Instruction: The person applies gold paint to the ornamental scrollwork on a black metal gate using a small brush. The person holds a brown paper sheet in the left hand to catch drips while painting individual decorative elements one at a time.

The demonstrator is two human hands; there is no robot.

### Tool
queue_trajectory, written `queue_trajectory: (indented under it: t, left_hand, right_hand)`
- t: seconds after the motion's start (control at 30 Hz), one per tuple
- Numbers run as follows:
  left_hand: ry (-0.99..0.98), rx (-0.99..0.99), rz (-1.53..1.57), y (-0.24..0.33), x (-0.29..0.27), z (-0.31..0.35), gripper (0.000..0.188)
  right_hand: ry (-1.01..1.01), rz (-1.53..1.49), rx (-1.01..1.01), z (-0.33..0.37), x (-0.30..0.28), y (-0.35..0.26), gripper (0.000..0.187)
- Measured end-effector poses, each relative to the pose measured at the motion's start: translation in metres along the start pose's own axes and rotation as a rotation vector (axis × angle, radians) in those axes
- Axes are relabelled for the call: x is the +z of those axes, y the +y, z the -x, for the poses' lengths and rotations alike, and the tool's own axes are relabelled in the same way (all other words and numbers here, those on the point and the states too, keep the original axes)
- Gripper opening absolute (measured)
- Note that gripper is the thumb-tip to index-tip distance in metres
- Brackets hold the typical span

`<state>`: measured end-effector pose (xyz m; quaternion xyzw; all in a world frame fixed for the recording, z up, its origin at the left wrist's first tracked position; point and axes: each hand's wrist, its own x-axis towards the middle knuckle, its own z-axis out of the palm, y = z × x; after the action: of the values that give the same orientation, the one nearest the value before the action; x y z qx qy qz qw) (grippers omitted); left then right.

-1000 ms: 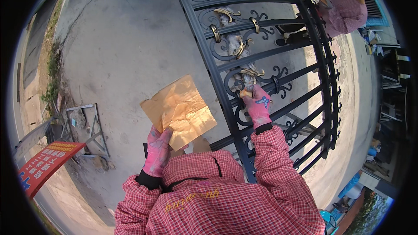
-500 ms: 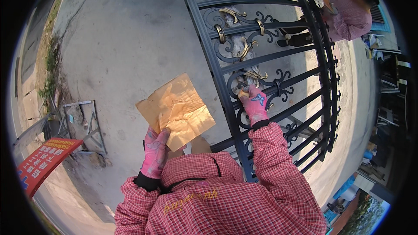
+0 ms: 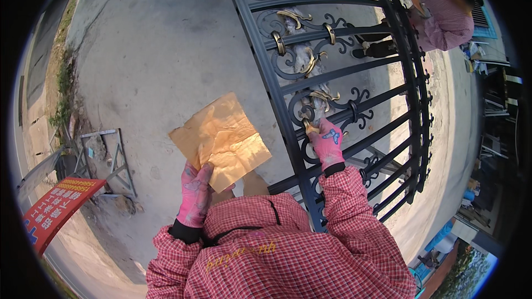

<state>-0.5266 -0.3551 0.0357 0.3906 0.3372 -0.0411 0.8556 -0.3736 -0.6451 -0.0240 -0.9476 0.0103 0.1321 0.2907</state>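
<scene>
Slid slightly back toward the wearer since half a second ago, the right hand (image 3: 328, 139) now sits a little lower along the gate's scrollwork, while the brown sheet (image 3: 224, 133) has edged a touch to the left. This sheet, creased and glossy, is held out in front of the wearer's waist, beside the gate, above the concrete ground (image 3: 166, 50). Nearly square, it stands diamond-fashion, one corner pointing up and away, another toward the gate; its sides are so alike that a long axis is hard to tell.

The hands are apart, both in pink gloves. The left hand (image 3: 195, 194) rises from a bent forearm and clamps the sheet's near edge, thumb on top, the other fingers largely hidden. The right arm reaches farther forward, knuckles up, fingertips closed round a small tan piece (image 3: 310, 127) at a scroll.

Around that piece spreads the black metal gate (image 3: 264, 63): its side rail slants from the top toward the lower right, and bars run off rightward, carrying gold collars (image 3: 331, 33). Beyond its far edge, a co-worker (image 3: 443, 25) bends over. At far left hangs a red banner (image 3: 64, 210).
</scene>
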Motion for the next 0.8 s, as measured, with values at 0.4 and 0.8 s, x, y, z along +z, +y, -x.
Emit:
queue_trajectory:
  t: [0.4,0.8]
  left_hand:
    - [-0.007,0.0,0.004,-0.003,0.011,0.008,0.047]
    - [-0.04,-0.003,-0.023,-0.021,0.012,0.015,0.049]
  right_hand:
    - [0.083,-0.024,-0.029,0.03,0.002,0.032,0.02]
    - [0.257,-0.11,-0.126,0.05,0.021,0.059,0.022]
